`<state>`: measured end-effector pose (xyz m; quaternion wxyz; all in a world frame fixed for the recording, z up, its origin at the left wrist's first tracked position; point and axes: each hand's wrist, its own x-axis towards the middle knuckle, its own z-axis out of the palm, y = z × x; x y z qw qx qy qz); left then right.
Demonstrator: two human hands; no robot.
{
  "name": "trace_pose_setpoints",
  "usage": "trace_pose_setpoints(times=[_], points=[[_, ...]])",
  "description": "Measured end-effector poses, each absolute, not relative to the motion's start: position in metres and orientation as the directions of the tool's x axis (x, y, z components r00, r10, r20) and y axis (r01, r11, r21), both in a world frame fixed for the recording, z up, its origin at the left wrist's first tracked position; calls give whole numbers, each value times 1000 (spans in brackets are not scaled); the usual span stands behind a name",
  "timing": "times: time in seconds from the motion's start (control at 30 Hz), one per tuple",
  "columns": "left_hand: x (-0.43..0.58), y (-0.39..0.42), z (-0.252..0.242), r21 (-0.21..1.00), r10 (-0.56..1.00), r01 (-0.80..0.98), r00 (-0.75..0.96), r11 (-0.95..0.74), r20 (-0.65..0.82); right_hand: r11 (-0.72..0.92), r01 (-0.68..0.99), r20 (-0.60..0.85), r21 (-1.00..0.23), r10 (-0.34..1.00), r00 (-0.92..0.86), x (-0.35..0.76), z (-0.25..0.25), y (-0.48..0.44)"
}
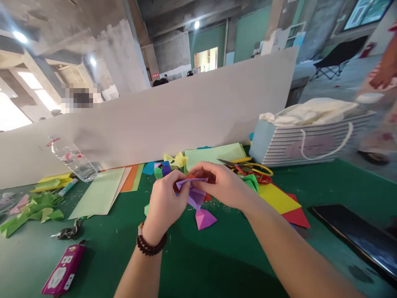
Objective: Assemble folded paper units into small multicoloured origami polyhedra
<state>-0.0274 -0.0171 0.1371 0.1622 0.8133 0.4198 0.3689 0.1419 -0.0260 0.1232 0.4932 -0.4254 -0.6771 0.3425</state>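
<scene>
A folded purple paper (196, 198) is held between both hands over the green table (124, 256). My left hand (169, 198), with a dark bead bracelet at the wrist, pinches its left side. The fingers of my right hand (218, 184) are closed on its upper right part. Just below the hands lies a pink folded paper piece (205, 219). Red paper shows partly behind the purple one. Beyond my left hand sit a blue and green folded piece (163, 169) and a yellow folded paper (176, 160).
Scissors (263, 178), yellow sheets (277, 198) and a phone (356, 236) lie right; a striped bag (304, 140) stands behind. At left are a bottle (74, 159), pale green sheets (96, 192), green scraps (40, 207) and a magenta case (64, 271). A person stands far right.
</scene>
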Motion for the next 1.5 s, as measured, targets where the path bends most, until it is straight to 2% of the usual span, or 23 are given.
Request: trace_pose_setpoints(times=[0.23,0.37,0.53,0.7,0.8,1.0,1.13,1.2,1.3,1.5], points=[[-42,-24,148,640,821,515,385,-570,422,434,4,430,-901,892,-138,123,121,-30],[-45,-30,152,682,832,483,388,-549,396,466,-48,468,-884,875,-126,119,119,-35],[-46,-32,152,740,852,441,385,-508,355,561,64,552,-826,826,-115,121,120,-38],[-46,-29,150,770,886,472,386,-430,258,638,271,596,-721,770,-228,131,128,-45],[-44,-32,151,725,872,504,390,-470,295,608,291,538,-738,792,-290,138,134,-48],[-41,-41,155,534,788,581,423,-615,447,308,101,269,-946,919,-289,142,139,-44],[-40,-44,154,451,753,612,440,-650,489,230,200,174,-953,949,-264,142,144,-48],[-39,-46,153,428,747,623,444,-655,496,255,280,196,-926,955,-221,141,145,-52],[-38,-47,152,408,745,638,446,-653,496,357,383,317,-852,934,-165,140,144,-58],[-35,-48,151,412,750,638,452,-650,483,545,573,593,-612,796,-122,138,141,-61]])
